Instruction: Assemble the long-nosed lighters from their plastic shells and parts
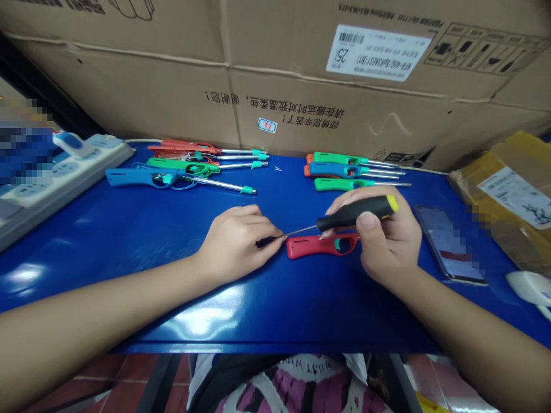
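Note:
My right hand (394, 244) is wrapped round the black handle of a screwdriver (353, 214) with a yellow end. Its thin metal shaft points left, and the tip meets the pinched thumb and finger of my left hand (239, 241). Whatever those fingertips hold is too small to make out. Just below the shaft lies a red gas lighter (312, 246) with a green trigger, on the blue table (275, 310). The right hand hides the lighter's front part.
Several lighters lie at the back left, a blue lighter (138, 176) nearest; more, including a green lighter (333, 184), lie at the back right. A power strip (60, 178) is at left. On the right are a phone (450, 244), taped carton (508, 195) and white object (531, 287). A large cardboard box (172, 86) stands behind.

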A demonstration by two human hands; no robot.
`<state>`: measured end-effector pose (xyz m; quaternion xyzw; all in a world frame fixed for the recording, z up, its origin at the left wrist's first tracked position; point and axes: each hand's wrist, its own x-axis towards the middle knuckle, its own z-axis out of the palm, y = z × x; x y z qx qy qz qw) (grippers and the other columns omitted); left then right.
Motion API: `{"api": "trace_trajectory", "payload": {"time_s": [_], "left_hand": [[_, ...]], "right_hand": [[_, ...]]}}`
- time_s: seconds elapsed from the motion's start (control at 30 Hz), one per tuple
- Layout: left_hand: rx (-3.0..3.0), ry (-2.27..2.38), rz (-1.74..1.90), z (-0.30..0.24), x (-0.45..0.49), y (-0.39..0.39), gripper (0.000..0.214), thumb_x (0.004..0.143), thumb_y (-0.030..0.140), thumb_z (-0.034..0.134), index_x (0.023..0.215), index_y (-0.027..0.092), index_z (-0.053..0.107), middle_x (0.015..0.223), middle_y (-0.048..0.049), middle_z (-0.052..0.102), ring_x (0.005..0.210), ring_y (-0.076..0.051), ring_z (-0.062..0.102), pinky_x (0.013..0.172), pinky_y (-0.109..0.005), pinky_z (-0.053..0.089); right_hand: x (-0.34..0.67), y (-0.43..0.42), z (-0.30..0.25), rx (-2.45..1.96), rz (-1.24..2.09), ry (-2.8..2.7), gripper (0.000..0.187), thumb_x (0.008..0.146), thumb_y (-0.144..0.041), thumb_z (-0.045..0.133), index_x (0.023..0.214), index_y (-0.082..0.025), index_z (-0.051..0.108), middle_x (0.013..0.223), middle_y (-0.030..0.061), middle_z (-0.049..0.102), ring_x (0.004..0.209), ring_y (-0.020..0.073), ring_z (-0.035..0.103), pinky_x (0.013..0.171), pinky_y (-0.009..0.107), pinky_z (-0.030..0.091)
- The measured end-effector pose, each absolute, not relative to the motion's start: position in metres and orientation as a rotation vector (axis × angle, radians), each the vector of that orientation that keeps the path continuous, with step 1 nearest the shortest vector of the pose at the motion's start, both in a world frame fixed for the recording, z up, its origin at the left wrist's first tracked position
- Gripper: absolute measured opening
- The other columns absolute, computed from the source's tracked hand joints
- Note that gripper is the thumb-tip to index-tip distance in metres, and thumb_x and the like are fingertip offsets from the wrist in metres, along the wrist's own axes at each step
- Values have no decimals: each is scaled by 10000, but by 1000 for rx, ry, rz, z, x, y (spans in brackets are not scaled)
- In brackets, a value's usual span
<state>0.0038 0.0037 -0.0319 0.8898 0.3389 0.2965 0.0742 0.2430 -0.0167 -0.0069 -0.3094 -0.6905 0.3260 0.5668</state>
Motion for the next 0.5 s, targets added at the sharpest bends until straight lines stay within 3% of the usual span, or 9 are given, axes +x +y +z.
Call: {"api": "trace_trajectory", "payload": {"time_s": [0.2, 0.37, 0.5], "left_hand": [[2613, 936, 924, -28, 6, 3, 166, 979, 283, 612, 948, 196, 749, 947, -25, 786, 830, -180, 644, 797, -332, 499], [2597, 896, 857, -27, 7, 2, 355, 930, 434, 687, 1172, 176, 704, 1125, -76, 744, 982, -213, 633, 911, -365, 491], [2611, 931, 655, -31, 9, 3, 479, 865, 492, 739, 1239, 198, 683, 1194, -84, 713, 1053, -257, 611, 937, -402, 470]], "right_hand": [[242, -24, -4, -751, 780, -1613, 155, 1010, -324, 556, 1122, -262, 645, 1019, 53, 750, 729, 164, 734, 642, 317, 639], [243, -19, -3, -660, 714, -1505, 128, 1004, -276, 571, 1087, -223, 653, 901, 36, 737, 631, 153, 699, 483, 282, 587], [243, -16, -2, -681, 671, -1500, 129, 1004, -305, 566, 1071, -236, 654, 855, 30, 718, 651, 165, 691, 425, 264, 559]]}}
